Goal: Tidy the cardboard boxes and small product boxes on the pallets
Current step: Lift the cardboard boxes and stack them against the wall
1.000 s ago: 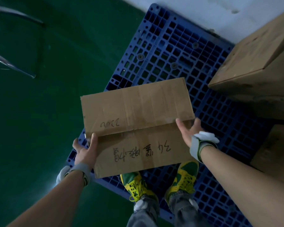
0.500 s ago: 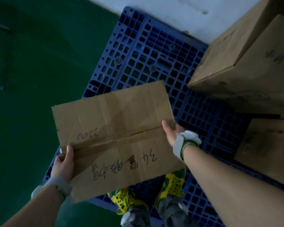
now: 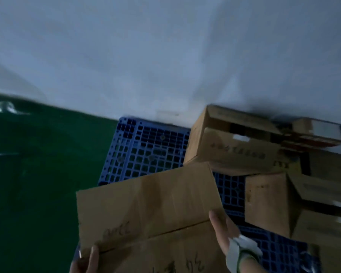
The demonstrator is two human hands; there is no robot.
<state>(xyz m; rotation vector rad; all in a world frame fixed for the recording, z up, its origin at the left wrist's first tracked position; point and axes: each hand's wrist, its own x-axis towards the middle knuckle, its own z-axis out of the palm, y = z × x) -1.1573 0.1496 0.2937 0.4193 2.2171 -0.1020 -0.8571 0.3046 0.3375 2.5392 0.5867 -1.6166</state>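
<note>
handwriting on held cardboard box (image 3: 150, 209), blurred, unreadable

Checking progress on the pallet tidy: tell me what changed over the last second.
The view tilted up toward the wall, revealing more stacked boxes. Unchanged: the left hand and right hand hold the flat cardboard box by its sides over the blue pallet.

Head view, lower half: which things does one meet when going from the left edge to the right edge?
Green floor → left hand → held flat cardboard → right hand → stacked cardboard boxes on the blue pallet.
</note>
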